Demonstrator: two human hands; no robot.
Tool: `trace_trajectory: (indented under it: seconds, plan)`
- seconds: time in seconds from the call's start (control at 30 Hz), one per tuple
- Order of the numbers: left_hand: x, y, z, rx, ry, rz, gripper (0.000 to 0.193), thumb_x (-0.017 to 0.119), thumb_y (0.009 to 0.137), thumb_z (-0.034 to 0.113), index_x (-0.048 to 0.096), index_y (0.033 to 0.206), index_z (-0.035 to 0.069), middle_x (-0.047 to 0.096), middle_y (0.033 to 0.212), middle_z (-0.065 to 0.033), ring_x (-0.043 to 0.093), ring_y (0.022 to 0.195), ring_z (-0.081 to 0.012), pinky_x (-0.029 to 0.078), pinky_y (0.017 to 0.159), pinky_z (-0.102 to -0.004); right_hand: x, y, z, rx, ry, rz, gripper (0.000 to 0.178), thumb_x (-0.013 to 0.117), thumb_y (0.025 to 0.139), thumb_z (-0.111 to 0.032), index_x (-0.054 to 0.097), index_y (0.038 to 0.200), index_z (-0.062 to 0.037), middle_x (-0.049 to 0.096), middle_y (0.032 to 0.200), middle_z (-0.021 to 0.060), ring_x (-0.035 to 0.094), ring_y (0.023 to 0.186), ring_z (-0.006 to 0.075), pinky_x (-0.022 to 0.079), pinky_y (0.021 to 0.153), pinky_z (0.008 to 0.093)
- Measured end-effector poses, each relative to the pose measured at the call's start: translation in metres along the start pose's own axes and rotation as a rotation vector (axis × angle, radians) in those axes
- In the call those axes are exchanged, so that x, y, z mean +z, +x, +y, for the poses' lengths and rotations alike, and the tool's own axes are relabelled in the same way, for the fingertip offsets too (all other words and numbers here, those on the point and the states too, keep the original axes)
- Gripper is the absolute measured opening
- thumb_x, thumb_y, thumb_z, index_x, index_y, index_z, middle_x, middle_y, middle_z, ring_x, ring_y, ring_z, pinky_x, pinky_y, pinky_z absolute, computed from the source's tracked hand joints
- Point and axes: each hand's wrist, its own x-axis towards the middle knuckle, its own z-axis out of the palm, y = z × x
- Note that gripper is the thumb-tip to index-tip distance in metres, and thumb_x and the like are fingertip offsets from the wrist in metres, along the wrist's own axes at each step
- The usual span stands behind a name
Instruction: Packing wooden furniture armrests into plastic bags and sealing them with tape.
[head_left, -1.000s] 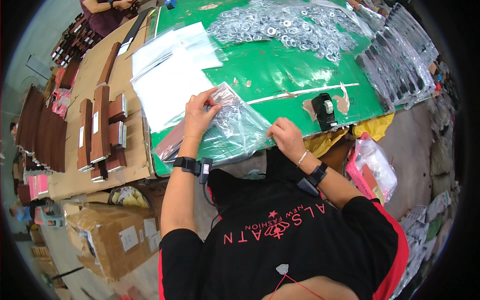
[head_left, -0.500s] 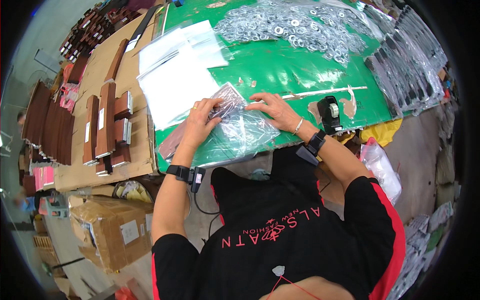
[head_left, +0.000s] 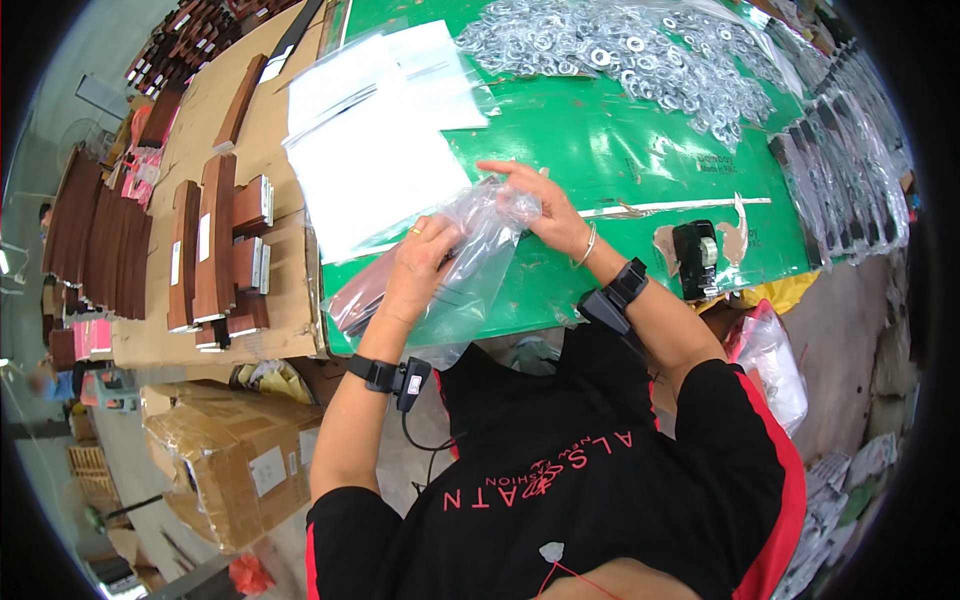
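Note:
A clear plastic bag (head_left: 490, 262) lies crumpled over the near edge of the green table, between my hands. Inside or under it, a flat reddish-brown piece (head_left: 365, 292) slants from the lower left toward my left hand; the plastic's glare hides which. My left hand (head_left: 422, 265), fingers curled, grips the bag close to the piece's upper end. On the other side, my right hand (head_left: 548, 212) has its thumb and lower fingers closed on the bag's raised far edge, while the index finger points out to the left.
White sheets or flat bags (head_left: 380, 180) are stacked beyond my left hand. A heap of small bagged metal washers (head_left: 620, 60) covers the far side. At right stand a black tape dispenser (head_left: 697, 258) and bagged dark parts (head_left: 840, 185). Brown wooden pieces (head_left: 213, 240) rest on cardboard at left.
The bag, flatter before, is now lifted and bunched between my hands. My right hand has closed on its edge and risen slightly. My left hand has moved slightly right and nearer.

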Motion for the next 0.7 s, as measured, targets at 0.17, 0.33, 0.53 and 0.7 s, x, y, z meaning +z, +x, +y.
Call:
trace_trajectory:
  seconds: [0.17,0.33,0.53,0.7]
  plan:
    - [0.002,0.0,0.0,-0.002,-0.006,-0.002,0.028,0.069,0.071,0.001,0.062,0.098,0.006,0.059,0.103,-0.0091,0.055,0.096,-0.0322,0.048,0.085,-0.0431,0.017,0.003,0.02,0.101,0.07,0.051,0.019,0.065,0.089,-0.016,0.063,0.103,-0.0041,0.065,0.12,0.01,0.056,0.119,0.0296,0.035,0.112,0.0428]
    - [-0.003,-0.003,-0.005,0.03,-0.073,0.035,0.024,0.068,0.074,0.001,0.063,0.097,0.005,0.061,0.096,-0.0088,0.055,0.092,-0.0333,0.048,0.084,-0.0414,0.023,0.004,0.019,-0.05,-0.269,0.069,0.043,0.051,0.07,0.01,0.063,0.11,-0.002,0.063,0.112,0.0141,0.055,0.111,0.0349,0.045,0.096,0.0417]
    - [-0.024,-0.025,0.043,-0.555,-0.401,0.198,0.037,0.072,0.082,0.013,0.065,0.117,0.008,0.064,0.114,-0.0092,0.057,0.113,-0.0288,0.043,0.099,-0.0438,0.023,0.004,0.017,-0.075,-0.313,0.078,0.039,0.049,0.069,0.011,0.062,0.104,0.0,0.064,0.11,0.0149,0.056,0.109,0.0356,0.045,0.096,0.041]
    - [0.009,-0.085,0.098,-0.345,0.369,0.242,0.082,0.079,0.076,0.025,0.04,0.147,0.011,0.042,0.15,-0.0148,0.038,0.141,-0.0317,0.022,0.115,-0.057,0.024,0.002,0.027,-0.081,-0.291,0.11,0.046,0.051,0.068,0.01,0.063,0.11,-0.0003,0.063,0.109,0.015,0.056,0.105,0.0361,0.047,0.093,0.0422]
